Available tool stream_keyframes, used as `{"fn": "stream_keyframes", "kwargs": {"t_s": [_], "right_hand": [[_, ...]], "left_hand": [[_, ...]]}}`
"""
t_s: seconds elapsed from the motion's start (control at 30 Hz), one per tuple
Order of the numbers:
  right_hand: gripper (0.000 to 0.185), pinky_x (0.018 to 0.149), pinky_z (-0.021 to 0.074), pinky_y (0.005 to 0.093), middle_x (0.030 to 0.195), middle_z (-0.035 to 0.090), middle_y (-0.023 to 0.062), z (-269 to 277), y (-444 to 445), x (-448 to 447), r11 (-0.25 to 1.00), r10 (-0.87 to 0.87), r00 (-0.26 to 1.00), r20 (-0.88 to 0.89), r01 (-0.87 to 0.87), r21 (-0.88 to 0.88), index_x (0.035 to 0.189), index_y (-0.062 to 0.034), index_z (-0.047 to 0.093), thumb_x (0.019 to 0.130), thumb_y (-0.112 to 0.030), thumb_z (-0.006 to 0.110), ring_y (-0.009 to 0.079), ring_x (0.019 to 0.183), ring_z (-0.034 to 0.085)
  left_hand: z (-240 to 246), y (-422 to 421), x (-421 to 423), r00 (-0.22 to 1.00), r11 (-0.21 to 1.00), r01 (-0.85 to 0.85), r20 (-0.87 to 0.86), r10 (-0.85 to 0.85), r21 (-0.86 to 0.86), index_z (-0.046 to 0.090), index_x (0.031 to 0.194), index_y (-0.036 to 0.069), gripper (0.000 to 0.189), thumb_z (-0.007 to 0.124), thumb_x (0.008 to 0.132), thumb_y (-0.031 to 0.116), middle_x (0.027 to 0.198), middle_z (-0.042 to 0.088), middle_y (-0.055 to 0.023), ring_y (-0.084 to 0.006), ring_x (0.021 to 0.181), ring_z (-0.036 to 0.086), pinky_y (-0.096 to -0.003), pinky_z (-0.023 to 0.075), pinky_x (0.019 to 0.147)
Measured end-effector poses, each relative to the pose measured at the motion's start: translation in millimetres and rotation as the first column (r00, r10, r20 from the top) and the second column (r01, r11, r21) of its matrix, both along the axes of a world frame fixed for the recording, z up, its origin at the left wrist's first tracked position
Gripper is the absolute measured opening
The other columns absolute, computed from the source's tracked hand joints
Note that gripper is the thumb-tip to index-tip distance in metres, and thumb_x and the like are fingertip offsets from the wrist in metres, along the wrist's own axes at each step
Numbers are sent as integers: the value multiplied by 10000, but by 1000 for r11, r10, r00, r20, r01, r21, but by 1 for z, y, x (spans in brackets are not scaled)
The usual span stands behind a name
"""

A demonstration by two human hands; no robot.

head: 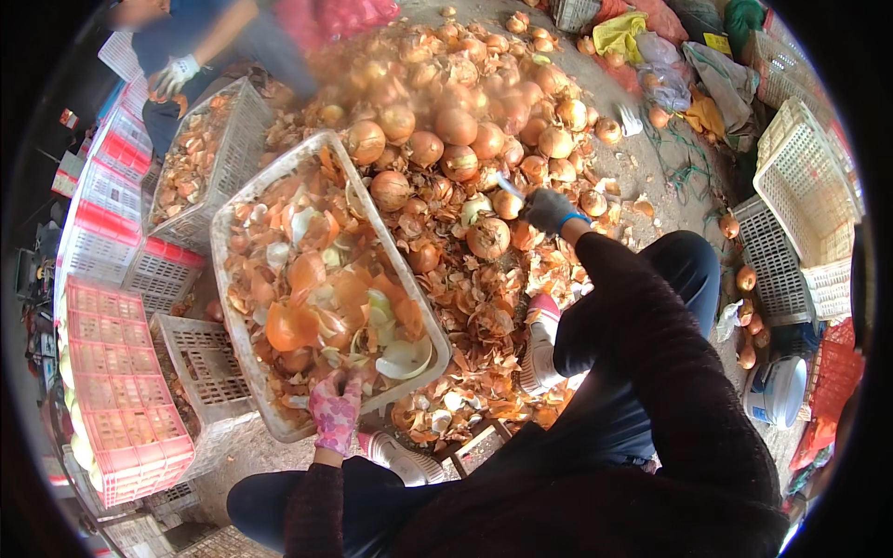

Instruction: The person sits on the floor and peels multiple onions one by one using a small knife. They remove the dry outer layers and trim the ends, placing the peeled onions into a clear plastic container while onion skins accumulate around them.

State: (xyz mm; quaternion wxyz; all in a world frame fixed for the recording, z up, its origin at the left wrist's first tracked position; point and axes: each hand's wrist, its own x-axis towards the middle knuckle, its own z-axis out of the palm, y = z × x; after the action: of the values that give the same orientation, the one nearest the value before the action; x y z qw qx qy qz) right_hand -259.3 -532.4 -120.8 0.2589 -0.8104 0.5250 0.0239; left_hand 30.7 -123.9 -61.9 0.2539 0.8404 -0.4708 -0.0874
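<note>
My left hand (337,413), in a pink flowered glove, is over the near edge of a white plastic crate (411,279) filled with onion skins and peeled layers (293,326); whether its fingers hold anything is unclear. My right hand (548,210), in a dark glove with a blue cuff, is closed on a small knife (508,183) above the onion pile. Beside that hand lies an unpeeled onion (507,204), and a larger brown onion (488,238) sits a little nearer to me. Whole onions (456,127) heap up beyond, with loose dry skins around them.
A co-worker's gloved hand (174,75) is at the upper left, by a crate of skins (241,132). Stacked white crates (104,195) and a pink crate (129,397) line the left. At the right stand a tilted white crate (802,181) and a white bucket (776,392).
</note>
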Motion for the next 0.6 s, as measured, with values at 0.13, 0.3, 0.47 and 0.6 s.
{"fn": "stream_keyframes", "kwargs": {"t_s": [0.13,0.3,0.47,0.6], "right_hand": [[397,673,606,411,921,729,187,-57,-8,20,992,-44,999,5,43,122,1119,-22,690,875,-335,692,288,732,737],[685,623,605,366,1030,714,188,-139,-11,34,988,23,995,102,-38,149,1309,3,569,817,-423,782,245,714,728],[780,483,538,314,939,700,162,-166,16,38,978,-190,869,456,126,166,1329,32,518,754,-364,866,181,591,647],[718,475,488,283,878,695,111,-146,38,56,777,-619,513,595,286,561,1334,5,503,779,-272,865,139,539,586]], "left_hand": [[8,-8,-11,1000,999,-31,-2,31,39,670,798,9,309,690,894,301,687,648,-152,-329,639,633,-396,479,610],[4,-13,-8,999,970,-31,-2,32,242,650,775,12,281,722,833,277,707,644,-160,-358,676,635,-424,484,627],[0,-6,-8,997,978,-48,66,35,201,651,795,40,258,742,768,280,760,661,-153,-366,748,652,-453,499,663],[6,-1,-9,991,968,-74,128,44,240,650,798,51,256,736,771,291,760,661,-150,-366,755,655,-460,507,670]]}}
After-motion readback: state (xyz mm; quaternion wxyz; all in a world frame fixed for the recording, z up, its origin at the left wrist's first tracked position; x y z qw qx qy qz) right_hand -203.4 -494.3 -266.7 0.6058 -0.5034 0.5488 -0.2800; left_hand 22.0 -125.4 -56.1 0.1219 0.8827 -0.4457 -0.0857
